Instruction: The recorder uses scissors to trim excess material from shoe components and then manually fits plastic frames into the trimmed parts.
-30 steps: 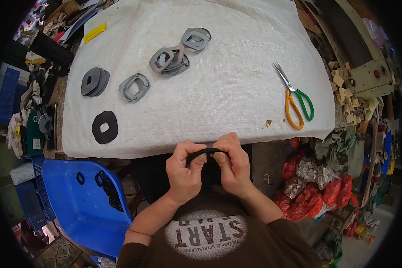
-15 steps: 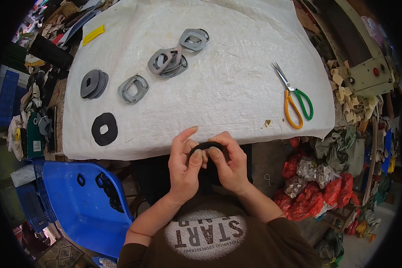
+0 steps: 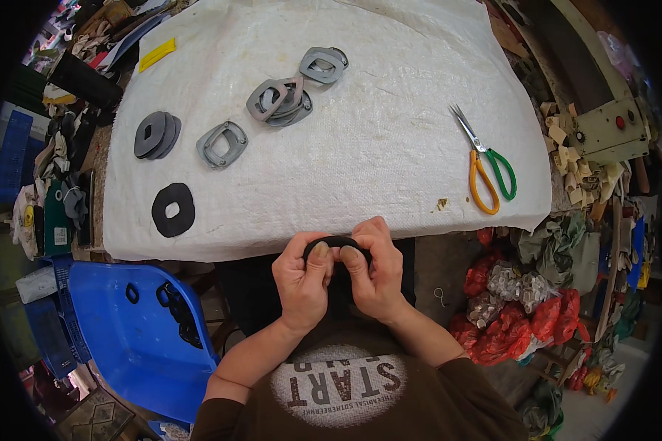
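A black ring-shaped piece [image 3: 336, 241] is pinched between my left hand [image 3: 303, 281] and my right hand [image 3: 376, 272], just off the table's near edge. Both thumbs press on its top from the near side, while the fingers curl round behind it; its lower part is hidden. On the white-covered table at the left lies a flat black piece with a hole [image 3: 173, 210]. Beyond it rests a stack of dark grey holed pieces [image 3: 154, 137]. A single grey frame [image 3: 222, 145] lies nearby, then a pile of grey frames [image 3: 278, 103] and a further grey pair [image 3: 322, 65].
Scissors with orange and green handles [image 3: 485, 163] lie on the right of the white sheet [image 3: 390, 140]. A yellow strip [image 3: 157, 54] is at far left. Below left stands a blue tub [image 3: 118, 323] holding black rings. Red plastic bags [image 3: 504, 331] sit below right.
My left fingers have curled in from a more stretched pose and closed round the black ring. Both hands have shifted slightly, still holding it.
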`<state>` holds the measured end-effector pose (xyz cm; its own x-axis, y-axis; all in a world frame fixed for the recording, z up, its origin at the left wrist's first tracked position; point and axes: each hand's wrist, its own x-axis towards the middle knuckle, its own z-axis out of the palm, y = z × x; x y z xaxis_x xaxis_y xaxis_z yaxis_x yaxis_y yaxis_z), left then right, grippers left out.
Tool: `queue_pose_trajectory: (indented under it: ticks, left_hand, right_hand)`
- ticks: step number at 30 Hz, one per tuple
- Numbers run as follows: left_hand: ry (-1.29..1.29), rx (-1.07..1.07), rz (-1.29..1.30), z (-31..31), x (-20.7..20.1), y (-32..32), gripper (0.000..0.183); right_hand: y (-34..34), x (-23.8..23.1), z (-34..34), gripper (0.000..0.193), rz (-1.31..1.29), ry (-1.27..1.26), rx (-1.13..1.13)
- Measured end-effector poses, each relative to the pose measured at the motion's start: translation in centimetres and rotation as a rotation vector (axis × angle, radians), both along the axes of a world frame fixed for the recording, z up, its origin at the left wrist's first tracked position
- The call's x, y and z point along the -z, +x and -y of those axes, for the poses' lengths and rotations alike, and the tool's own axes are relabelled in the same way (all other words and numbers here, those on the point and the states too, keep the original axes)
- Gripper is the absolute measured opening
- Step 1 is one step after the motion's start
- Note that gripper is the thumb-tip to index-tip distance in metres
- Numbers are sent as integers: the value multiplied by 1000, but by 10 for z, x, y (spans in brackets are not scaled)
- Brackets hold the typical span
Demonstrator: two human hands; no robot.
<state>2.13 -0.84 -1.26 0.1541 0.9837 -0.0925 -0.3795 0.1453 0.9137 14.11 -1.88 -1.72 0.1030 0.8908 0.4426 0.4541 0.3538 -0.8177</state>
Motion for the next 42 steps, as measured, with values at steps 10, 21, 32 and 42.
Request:
queue_pose_trajectory:
  ticks: [10, 21, 32, 42]
  left_hand:
    - [-14, 24, 166, -5, -3, 6, 28]
    - [-217, 288, 147, -12, -17, -10, 48]
    - [-85, 176, 112, -9, -9, -6, 44]
    - [-31, 195, -70, -6, -13, -5, 43]
  right_hand:
    - [7, -3, -4, 15, -13, 57, 18]
    - [9, -7, -4, 36, 442, 304, 79]
    - [8, -12, 9, 43, -568, -440, -100]
    - [19, -11, 9, 30, -943, -612, -285]
